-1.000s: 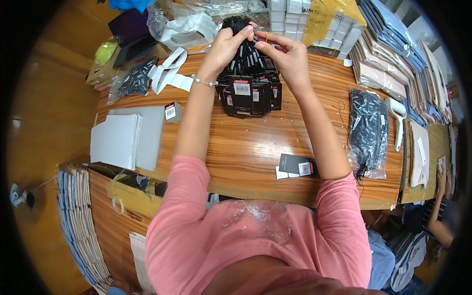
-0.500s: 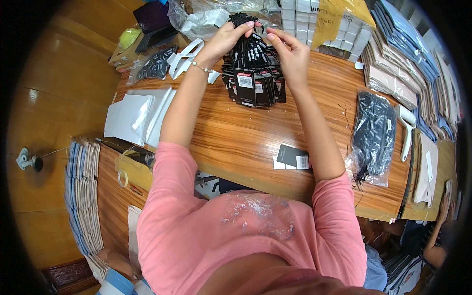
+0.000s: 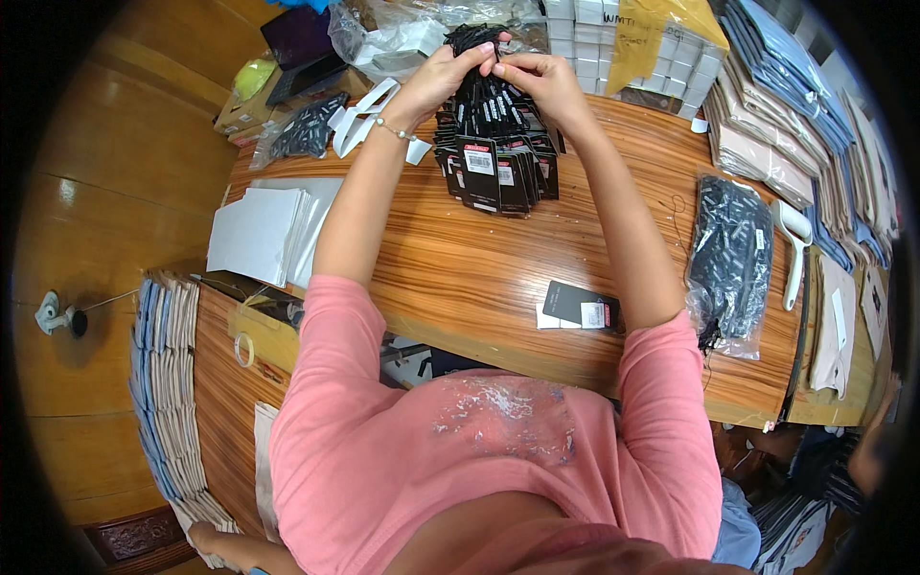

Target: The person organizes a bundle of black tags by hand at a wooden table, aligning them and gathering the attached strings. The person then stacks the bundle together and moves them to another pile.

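Observation:
A thick bunch of black hang tags with white and red labels hangs over the far middle of the table. My left hand is closed around their gathered black strings, thumb pressed on top. Close beside it, my right hand pinches with thumb and forefinger at the strings just right of my left thumb. Whether a single string sits in that pinch is too small to tell. Nearer me on the table lie a few loose dark and white tags, by my right forearm.
On the wooden table, a clear bag of black strings and a white-handled lint roller lie right. White sheets rest left. White boxes and folded garments stand behind. Other people's arms show at the lower left and right edges.
My right hand has moved left and closer to my left hand, its fingertips now at the strings. The left hand keeps its hold. At the lower edges, other people's arms have shifted.

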Motion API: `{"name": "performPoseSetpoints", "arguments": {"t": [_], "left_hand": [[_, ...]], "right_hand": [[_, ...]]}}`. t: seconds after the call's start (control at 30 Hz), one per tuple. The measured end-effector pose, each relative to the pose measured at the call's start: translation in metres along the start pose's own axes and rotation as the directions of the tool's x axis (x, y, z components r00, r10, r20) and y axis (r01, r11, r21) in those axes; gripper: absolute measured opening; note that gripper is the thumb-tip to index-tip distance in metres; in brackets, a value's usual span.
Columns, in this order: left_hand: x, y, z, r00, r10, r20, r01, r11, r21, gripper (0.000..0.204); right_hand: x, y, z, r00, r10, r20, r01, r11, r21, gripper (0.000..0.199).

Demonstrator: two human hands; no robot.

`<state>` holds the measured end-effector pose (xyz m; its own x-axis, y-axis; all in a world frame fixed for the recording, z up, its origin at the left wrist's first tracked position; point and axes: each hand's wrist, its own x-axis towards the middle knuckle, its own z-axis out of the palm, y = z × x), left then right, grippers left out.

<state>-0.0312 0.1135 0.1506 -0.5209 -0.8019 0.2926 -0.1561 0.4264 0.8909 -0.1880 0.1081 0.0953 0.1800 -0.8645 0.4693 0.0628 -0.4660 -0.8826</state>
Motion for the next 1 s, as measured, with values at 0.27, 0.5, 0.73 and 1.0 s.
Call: {"name": "performPoseSetpoints", "arguments": {"t": [0.27, 0.5, 0.73, 1.0], "left_hand": [[0.002, -0.004, -0.002, 0.998, 0.054, -0.019, -0.055, 0.996, -0.076, 0.032], [0.003, -0.011, -0.013, 0.998, -0.066, 0.006, 0.065, 0.997, 0.032, 0.033], [0.006, -0.009, -0.011, 1.000, 0.010, -0.025, -0.007, 0.994, 0.106, 0.035], [0.006, -0.009, -0.012, 1.000, 0.007, -0.011, -0.005, 0.993, 0.116, 0.034]], "right_hand": [[0.012, 0.000, -0.009, 0.978, -0.031, 0.206, 0.065, 0.985, -0.159, 0.016], [0.017, 0.003, -0.016, 0.981, -0.124, 0.149, 0.152, 0.969, -0.195, 0.020], [0.014, 0.004, -0.017, 0.987, -0.110, 0.121, 0.131, 0.975, -0.181, 0.023], [0.016, -0.001, -0.020, 0.974, -0.100, 0.204, 0.130, 0.981, -0.141, 0.024]]}}
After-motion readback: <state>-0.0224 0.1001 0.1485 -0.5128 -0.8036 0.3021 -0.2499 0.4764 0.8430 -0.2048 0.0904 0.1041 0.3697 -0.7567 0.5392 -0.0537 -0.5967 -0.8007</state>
